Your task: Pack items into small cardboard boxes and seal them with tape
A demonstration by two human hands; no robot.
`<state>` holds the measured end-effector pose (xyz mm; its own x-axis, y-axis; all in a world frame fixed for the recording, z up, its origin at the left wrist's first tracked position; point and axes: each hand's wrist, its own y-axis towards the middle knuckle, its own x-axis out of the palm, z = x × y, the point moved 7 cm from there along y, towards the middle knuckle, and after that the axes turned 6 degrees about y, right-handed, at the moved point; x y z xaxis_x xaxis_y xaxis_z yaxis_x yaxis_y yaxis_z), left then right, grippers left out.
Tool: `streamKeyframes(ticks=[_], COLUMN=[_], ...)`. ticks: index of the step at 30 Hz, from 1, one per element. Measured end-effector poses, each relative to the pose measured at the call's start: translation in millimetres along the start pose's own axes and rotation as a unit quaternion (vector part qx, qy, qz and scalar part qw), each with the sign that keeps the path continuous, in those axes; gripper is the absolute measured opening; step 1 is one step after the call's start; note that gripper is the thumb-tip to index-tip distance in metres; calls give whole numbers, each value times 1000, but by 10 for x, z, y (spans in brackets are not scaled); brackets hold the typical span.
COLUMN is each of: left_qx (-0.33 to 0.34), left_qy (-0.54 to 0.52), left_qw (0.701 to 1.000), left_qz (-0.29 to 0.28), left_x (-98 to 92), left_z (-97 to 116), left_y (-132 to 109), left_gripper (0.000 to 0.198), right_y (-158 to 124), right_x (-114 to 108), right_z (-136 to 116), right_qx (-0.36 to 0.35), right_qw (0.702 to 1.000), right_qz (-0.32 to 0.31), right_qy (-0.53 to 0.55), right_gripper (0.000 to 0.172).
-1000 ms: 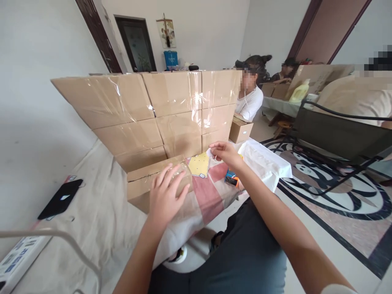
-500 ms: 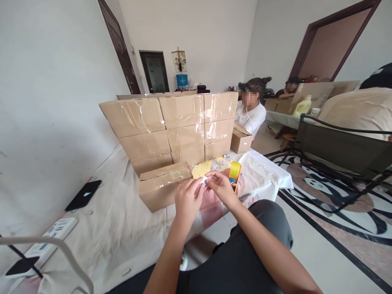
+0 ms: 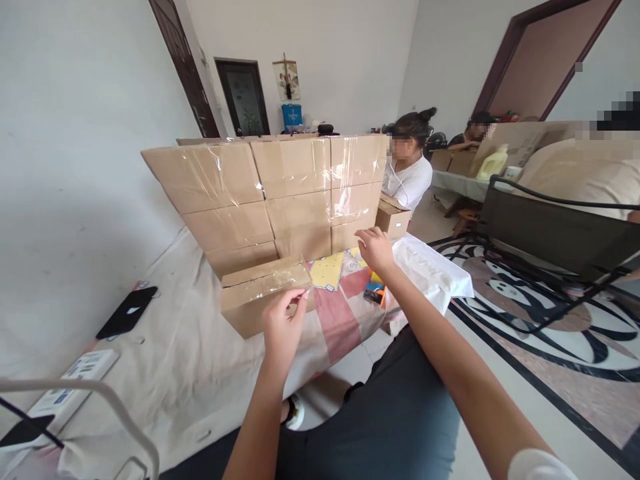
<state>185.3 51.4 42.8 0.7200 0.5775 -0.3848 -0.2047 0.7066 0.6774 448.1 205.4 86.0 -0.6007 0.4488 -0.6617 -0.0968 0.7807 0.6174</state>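
My left hand (image 3: pixel 284 323) is closed in a pinch on a small white piece (image 3: pixel 306 293), in front of the near cardboard box (image 3: pixel 257 303). That box lies on the cloth-covered table and has clear tape along its top. Farther right, my right hand (image 3: pixel 376 252) is raised above the table, its fingers loosely bent and apart, with nothing visible in them. Below it sits an orange and blue tape dispenser (image 3: pixel 375 292) with a yellow roll, partly hidden by my right wrist.
Behind the near box stands a stacked wall of taped cardboard boxes (image 3: pixel 293 193). At its right end is another box (image 3: pixel 393 220) with a white label, beside a person in a white shirt (image 3: pixel 413 180). A black phone-like object (image 3: pixel 127 312) and a folding chair (image 3: pixel 545 233) flank me.
My hands were together at the small white piece and have come apart. The right hand moved forward and right, while the left drew back left with the piece. The view shifted slightly.
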Motion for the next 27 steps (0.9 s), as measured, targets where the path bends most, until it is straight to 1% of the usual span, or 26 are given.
streamKeyframes(ticks=[1, 3, 5, 6, 7, 8, 9, 11, 12, 13, 14, 15, 16, 18, 19, 20, 23, 25, 27], left_qx=[5, 19, 36, 45, 57, 71, 87, 119, 133, 145, 156, 165, 174, 180, 172, 155, 91, 75, 77], left_qy=[6, 23, 40, 49, 60, 76, 95, 132, 145, 155, 161, 166, 170, 186, 204, 229, 311, 334, 332], left_qw=[1000, 1000, 999, 998, 996, 994, 992, 984, 980, 977, 975, 972, 970, 966, 963, 961, 946, 938, 934], left_qz=[1, -1, -8, -13, -16, -17, -15, -7, -3, -1, -1, -3, -8, -21, -24, -22, -18, -54, -110], left_x=[-19, -39, -37, -28, -16, -2, 14, 52, 74, 98, 121, 143, 164, 191, 187, 167, 64, 26, 5], left_z=[-10, -23, -27, -24, -15, 0, 18, 56, 74, 91, 108, 127, 147, 175, 172, 152, -2, -159, -336], left_y=[-12, -31, -44, -50, -56, -64, -74, -106, -126, -148, -169, -189, -204, -204, -181, -140, 61, 214, 332], left_gripper=[10, 11, 13, 14, 15, 16, 17, 17, 18, 18, 19, 19, 19, 19, 20, 23, 44, 50, 48], right_y=[81, 107, -29, -136, -255, -379, -501, -717, -803, -875, -931, -971, -994, -1002, -987, -960, -844, -791, -776], right_x=[49, 101, 137, 177, 233, 297, 360, 472, 520, 564, 601, 633, 659, 711, 741, 769, 825, 857, 903], right_z=[69, 134, 88, 14, -93, -228, -379, -662, -771, -859, -926, -973, -998, -976, -929, -866, -651, -545, -473], right_qx=[14, 33, 38, 35, 29, 23, 22, 52, 78, 101, 114, 114, 104, 78, 70, 62, 30, 6, -7], right_qw=[1000, 999, 998, 994, 986, 972, 950, 886, 856, 830, 810, 797, 791, 787, 791, 801, 858, 884, 891], right_qz=[-22, -25, -16, -31, -63, -106, -155, -241, -271, -295, -313, -326, -333, -332, -323, -309, -247, -225, -224], right_qy=[-14, 6, 56, 97, 150, 211, 272, 393, 434, 463, 482, 495, 503, 513, 515, 508, 450, 410, 395], right_gripper=[35, 39, 32, 26, 21, 20, 25, 39, 45, 47, 48, 47, 45, 40, 38, 37, 33, 28, 20])
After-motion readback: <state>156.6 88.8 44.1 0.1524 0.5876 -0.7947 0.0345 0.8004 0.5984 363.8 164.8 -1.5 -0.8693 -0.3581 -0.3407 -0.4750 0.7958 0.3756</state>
